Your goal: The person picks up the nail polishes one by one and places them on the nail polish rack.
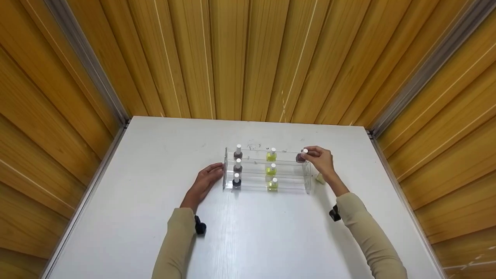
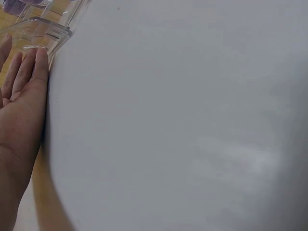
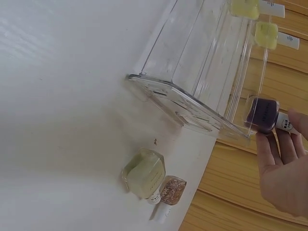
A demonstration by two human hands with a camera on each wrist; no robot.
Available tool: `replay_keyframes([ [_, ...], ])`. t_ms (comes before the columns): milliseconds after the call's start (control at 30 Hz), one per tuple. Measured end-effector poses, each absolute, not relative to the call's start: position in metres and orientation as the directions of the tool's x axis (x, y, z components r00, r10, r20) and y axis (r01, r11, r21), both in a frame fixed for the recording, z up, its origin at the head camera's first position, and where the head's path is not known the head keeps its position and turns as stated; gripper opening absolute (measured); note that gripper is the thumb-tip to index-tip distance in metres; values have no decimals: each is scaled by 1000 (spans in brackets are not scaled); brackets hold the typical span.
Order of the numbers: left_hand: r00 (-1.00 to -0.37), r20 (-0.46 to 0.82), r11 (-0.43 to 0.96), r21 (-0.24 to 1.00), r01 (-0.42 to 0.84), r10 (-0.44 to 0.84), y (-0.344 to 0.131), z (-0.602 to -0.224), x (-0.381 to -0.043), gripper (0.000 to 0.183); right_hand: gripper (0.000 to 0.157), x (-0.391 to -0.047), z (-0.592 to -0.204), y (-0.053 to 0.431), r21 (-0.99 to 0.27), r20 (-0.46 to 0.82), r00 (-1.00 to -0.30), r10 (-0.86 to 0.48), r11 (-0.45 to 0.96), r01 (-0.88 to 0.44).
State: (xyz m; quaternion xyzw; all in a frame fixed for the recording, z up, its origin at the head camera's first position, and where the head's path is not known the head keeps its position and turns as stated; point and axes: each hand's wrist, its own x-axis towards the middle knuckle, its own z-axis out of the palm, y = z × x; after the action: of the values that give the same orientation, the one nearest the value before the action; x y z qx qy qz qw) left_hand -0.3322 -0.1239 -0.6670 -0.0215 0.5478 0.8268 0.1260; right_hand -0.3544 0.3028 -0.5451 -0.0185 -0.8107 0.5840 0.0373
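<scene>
A clear tiered rack [image 1: 252,188] stands on the white table. Three dark nail polish bottles stand in its left column, among them the lowest one [image 1: 236,182]; three yellow nail polish bottles, such as the bottom one [image 1: 272,185], fill the middle. At the top tier's right end, my right hand [image 1: 321,159] pinches a dark purple nail polish bottle [image 3: 263,114] by its white cap. The bottle is upright at the tier. My left hand [image 1: 207,179] lies beside the rack's left side panel, its extended fingers [image 2: 41,65] touching it.
On the table right of the rack lie a pale green nail polish bottle [image 3: 146,174] and a glittery one [image 3: 173,190], close together. Wood-patterned walls [image 1: 255,58] surround the table [image 1: 248,240] at the back and both sides.
</scene>
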Motion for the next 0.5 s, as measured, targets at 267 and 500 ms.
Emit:
replay_keyframes([
  [267,-966,-182,-399,885,-242,181,-123,-668,-333,45,31,-355,-552,302,-902,113,-993,24,421,-92],
  [500,-963,-198,-415,873,-258,181,-125,-667,-334,45,33,-354,-552,302,-886,132,-991,-27,445,-130],
])
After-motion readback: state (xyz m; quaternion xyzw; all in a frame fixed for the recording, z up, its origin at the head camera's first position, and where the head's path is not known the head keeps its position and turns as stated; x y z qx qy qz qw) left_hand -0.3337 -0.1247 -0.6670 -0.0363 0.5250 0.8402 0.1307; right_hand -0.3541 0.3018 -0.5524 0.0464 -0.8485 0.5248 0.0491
